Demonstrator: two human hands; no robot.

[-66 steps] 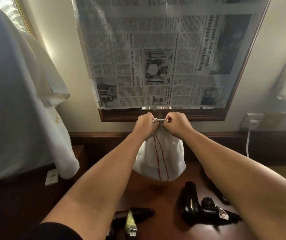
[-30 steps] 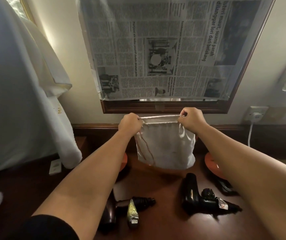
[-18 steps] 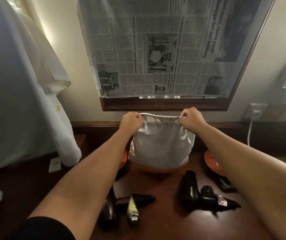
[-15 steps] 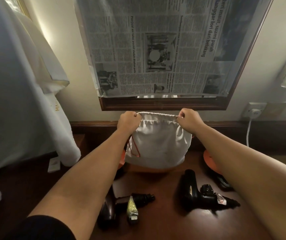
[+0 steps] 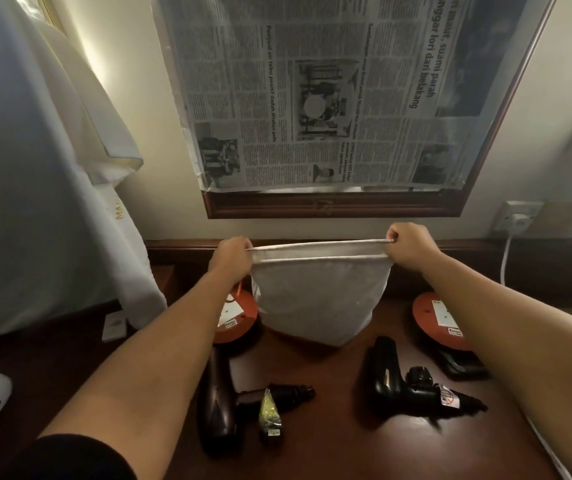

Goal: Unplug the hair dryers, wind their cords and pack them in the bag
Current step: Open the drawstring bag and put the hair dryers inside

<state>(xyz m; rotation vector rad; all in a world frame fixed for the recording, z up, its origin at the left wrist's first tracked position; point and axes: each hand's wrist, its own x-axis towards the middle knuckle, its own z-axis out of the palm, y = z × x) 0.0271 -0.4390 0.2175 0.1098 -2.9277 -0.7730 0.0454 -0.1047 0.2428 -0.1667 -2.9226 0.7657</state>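
Observation:
A white drawstring bag hangs above the dark wooden desk, its mouth stretched wide. My left hand grips the left end of the rim and my right hand grips the right end. Two black hair dryers lie on the desk below. The left dryer has a yellow tag on its wound cord. The right dryer lies near my right forearm with a white label on its cord.
Two orange cord reels stand behind the bag, left and right. A white plug sits in the wall socket at the right, its cable hanging down. A newspaper-covered mirror hangs ahead. White cloth drapes on the left.
My hands have pulled apart, stretching the bag's gathered mouth from a tight bunch to a wide opening. The bag has dropped slightly toward the desk.

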